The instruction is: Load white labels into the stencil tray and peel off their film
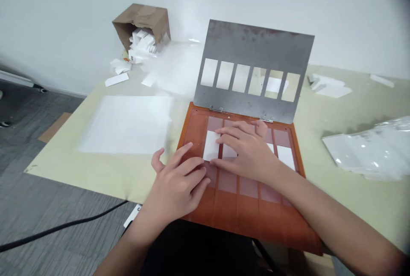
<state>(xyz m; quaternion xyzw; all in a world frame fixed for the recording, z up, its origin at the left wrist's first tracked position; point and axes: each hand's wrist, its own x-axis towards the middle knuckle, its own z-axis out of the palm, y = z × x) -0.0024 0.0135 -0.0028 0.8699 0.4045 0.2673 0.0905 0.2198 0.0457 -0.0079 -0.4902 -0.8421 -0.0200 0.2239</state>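
My left hand (174, 186) rests with its fingers spread on the orange rubbery hinged tray (246, 212), its fingertips just left of a white rectangular card (210, 146). My right hand (246, 150) lies flat across the tray's recessed pinkish slots, with its fingers over that card and a second white card (229, 152). Another white card (286, 157) sits in a slot at the far right. A grey metal stencil plate (253, 69) with several rectangular windows stands raised on the tray's far hinges. Parts of the slots are hidden under my hands.
A tipped cardboard box (141, 24) spills white cards near the wall. A large white sheet (128, 124) lies left of the tray on the pale green table (96, 173). A clear plastic bag (368, 150) lies to the right, and loose white cards (329, 86) lie behind it.
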